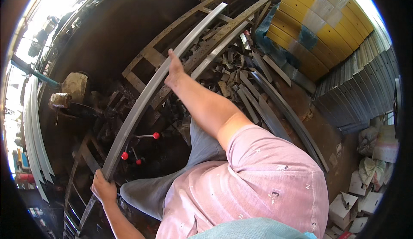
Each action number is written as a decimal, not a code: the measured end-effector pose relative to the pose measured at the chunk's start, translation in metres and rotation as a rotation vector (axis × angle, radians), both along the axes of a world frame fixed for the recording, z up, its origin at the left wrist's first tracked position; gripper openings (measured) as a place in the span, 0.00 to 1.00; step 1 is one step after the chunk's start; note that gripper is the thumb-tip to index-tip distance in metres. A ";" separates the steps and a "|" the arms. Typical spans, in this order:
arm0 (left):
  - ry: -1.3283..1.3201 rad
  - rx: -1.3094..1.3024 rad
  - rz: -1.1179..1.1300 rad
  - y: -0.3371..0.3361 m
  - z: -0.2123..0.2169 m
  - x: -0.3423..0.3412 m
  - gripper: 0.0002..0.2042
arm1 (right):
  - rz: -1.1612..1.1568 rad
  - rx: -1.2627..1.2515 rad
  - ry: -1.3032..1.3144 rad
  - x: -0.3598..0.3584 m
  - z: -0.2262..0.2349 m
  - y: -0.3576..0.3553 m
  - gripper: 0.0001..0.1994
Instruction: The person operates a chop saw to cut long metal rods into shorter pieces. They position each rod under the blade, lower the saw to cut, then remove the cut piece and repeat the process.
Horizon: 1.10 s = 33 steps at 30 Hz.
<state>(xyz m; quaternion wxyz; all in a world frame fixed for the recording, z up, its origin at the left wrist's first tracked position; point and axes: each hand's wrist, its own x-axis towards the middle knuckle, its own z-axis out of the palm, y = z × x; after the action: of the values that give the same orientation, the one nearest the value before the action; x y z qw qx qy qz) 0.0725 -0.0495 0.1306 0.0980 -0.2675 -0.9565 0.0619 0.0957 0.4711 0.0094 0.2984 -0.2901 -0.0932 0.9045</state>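
Note:
A long, straight grey metal profile [140, 110], bent only by the lens, runs slantwise from lower left to upper middle. My left hand [104, 187] is closed around its near end. Farther up, my right hand [174, 72] grips the same profile from its right side; the thumb shows and the other fingers are mostly hidden. Just right of the profile's lower half, a machine handle with red ball knobs [156, 135] sticks out, with spokes pointing several ways.
A metal frame or rack [157, 58] lies beyond the profile. Offcuts [230, 73] are heaped beneath my right arm, beside long dark bars [292, 116]. Yellow panels [320, 19] and stacked grey profiles [359, 79] stand at right, above cartons [344, 206]. Light bars [34, 131] stand at left.

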 end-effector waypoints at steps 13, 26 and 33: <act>0.466 0.157 -0.333 -0.042 0.060 -0.083 0.26 | 0.130 0.037 0.004 0.227 0.073 -0.106 0.38; 0.285 0.186 -1.231 0.287 0.073 0.027 0.17 | -0.389 -0.474 -0.336 0.482 -0.066 -0.176 0.33; 0.205 0.078 -1.337 0.357 0.039 0.073 0.10 | -0.259 -0.517 -0.455 0.551 -0.109 -0.205 0.46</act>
<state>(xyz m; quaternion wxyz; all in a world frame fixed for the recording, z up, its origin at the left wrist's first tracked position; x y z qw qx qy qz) 0.1455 0.3079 0.1694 0.2152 -0.7908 -0.5726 -0.0213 0.6465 0.2660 -0.0998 0.2988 -0.5592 0.1118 0.7652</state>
